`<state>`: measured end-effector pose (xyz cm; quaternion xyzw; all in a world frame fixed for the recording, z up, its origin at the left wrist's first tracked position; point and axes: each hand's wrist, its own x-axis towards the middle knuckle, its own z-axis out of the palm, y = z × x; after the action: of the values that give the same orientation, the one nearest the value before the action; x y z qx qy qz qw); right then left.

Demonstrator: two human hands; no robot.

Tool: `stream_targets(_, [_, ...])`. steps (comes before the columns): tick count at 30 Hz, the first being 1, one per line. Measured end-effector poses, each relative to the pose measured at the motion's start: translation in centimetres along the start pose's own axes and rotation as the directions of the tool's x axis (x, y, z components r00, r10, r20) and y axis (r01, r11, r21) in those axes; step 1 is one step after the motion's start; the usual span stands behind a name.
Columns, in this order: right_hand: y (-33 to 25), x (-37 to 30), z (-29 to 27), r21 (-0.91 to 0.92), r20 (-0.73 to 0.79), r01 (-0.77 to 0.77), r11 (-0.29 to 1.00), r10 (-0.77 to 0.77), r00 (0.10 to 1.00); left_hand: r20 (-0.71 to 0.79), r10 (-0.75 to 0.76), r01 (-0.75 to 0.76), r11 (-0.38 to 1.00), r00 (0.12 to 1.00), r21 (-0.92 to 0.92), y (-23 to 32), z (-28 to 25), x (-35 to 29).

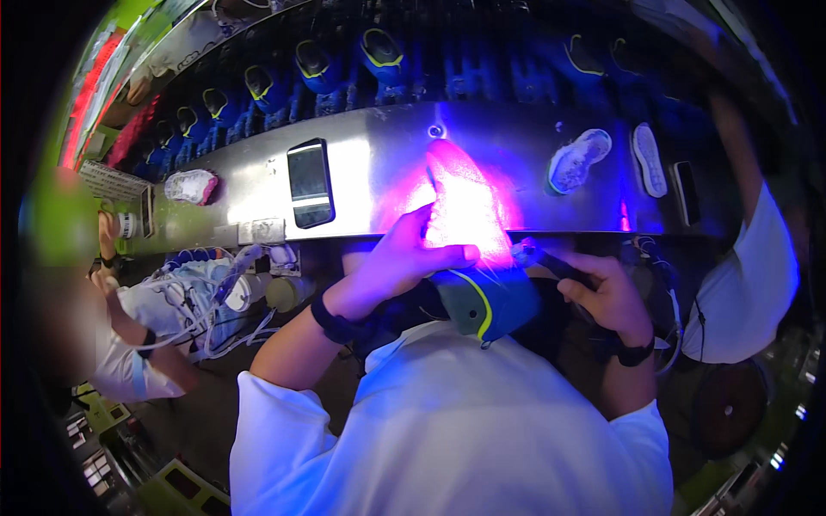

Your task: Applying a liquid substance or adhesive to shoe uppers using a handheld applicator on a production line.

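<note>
A blue shoe upper (516, 301) with a yellow-green collar trim lies sole-up in front of my body, its toe pointing away over the metal bench edge. Violet-pink light glares on its underside and washes out the detail. My left hand (400, 258) grips the shoe from the left, thumb laid across it. In my right hand (613, 297) is a dark-handled brush (559, 268), fingers closed round the handle. The tip of the brush is at the right side of the shoe; I cannot tell whether it touches.
On the metal bench (370, 155) lie a phone (311, 183), a pale sole (578, 161), another sole (649, 161) and a second phone (686, 193). Blue shoes (384, 58) stand in a row behind. People sit at left and right. Cables and a container (282, 294) are at the left.
</note>
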<state>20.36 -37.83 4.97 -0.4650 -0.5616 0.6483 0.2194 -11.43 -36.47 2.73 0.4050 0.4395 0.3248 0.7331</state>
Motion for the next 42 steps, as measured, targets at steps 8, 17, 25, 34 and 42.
stream_targets(8, [-0.9, -4.1, 1.9, -0.339, 0.029, 0.118, 0.933, -0.115, 0.993, -0.063, 0.126, -0.131, 0.988, 0.99, -0.077, -0.9, -0.9, -4.0])
stream_targets(17, [-1.2, -6.3, 5.2, -0.5, -0.103, 0.213, 0.839, -0.302, 0.948, 0.021, -0.172, 0.166, 0.895, 0.985, -0.414, -3.8, -0.8, -7.5])
stream_targets(25, [-5.4, -5.4, 2.1, -0.637, -0.038, 0.321, 0.701, -0.445, 0.895, 0.273, -0.24, 0.363, 0.559, 0.931, -0.746, -5.0, 1.8, -6.2])
stream_targets(34, [-2.4, -1.7, -2.2, -0.558, -0.034, 0.433, 0.707, -0.541, 0.84, 0.655, -0.06, 0.658, 0.054, 0.753, -0.751, -5.5, 3.8, -2.4])
stream_targets(42, [0.9, 0.1, 0.2, -0.509, -0.074, 0.439, 0.74, -0.545, 0.835, 0.655, -0.008, 0.654, -0.062, 0.755, -0.754, -6.8, 3.7, -2.2])
